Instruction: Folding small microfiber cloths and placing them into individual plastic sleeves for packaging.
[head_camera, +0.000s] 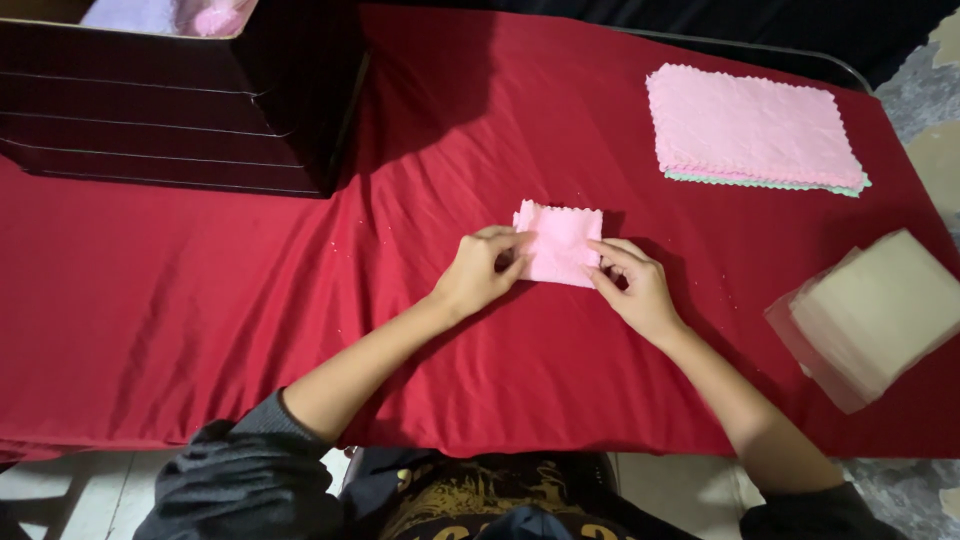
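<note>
1. The left hand (482, 268) pinches the left edge of a small folded pink cloth (560, 243), fingers curled around it, at the frame's centre.
2. The right hand (632, 285) pins the cloth's lower right corner with its fingertips, half closed.
3. The cloth lies on the red tablecloth (200, 300), already folded down to a compact rectangle; judging by that, this piece is nearly finished.
4. A stack of flat pink cloths (750, 125) waits at upper right, clear sleeves (870, 315) at right, a dark box (180, 110) upper left.
</note>
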